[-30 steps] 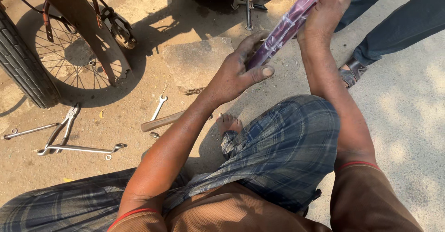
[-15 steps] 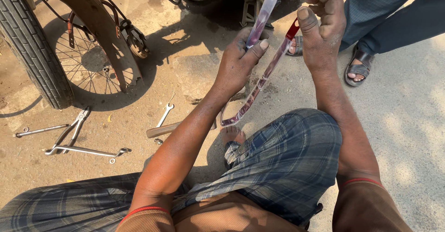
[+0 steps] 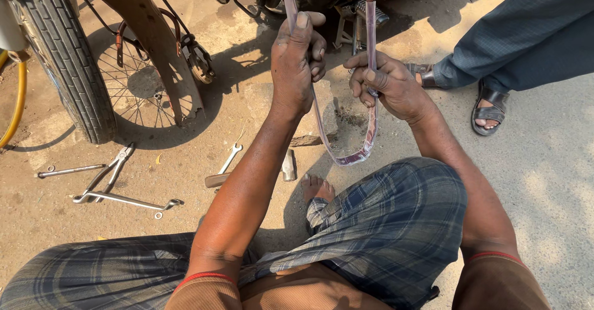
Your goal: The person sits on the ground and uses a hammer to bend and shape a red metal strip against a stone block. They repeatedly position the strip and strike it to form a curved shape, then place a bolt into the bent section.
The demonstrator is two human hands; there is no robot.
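Observation:
I sit on the ground in a checked cloth with both arms stretched forward. My left hand [image 3: 297,56] and my right hand [image 3: 388,86] each grip one side of a long, flat, purplish-red plastic sleeve [image 3: 346,156] that hangs in a U-shaped loop between them. The loop's bottom dangles just above my knee. Both ends of the sleeve run up past the top of the frame. Below the loop lies a flat stone [image 3: 317,121], and my bare foot [image 3: 317,189] rests on the ground beside it.
A motorcycle wheel with a black tyre [image 3: 65,56] and a brown mudguard [image 3: 154,44] stands at left. Spanners [image 3: 230,159], pliers [image 3: 114,166], a long metal tool [image 3: 124,200] and a hammer [image 3: 288,164] lie on the ground. Another person's sandalled foot [image 3: 489,106] stands at right.
The sleeve, first held as one bundle high up, has been drawn out into a hanging loop. My hands have come lower and apart, the right one dropping below the left.

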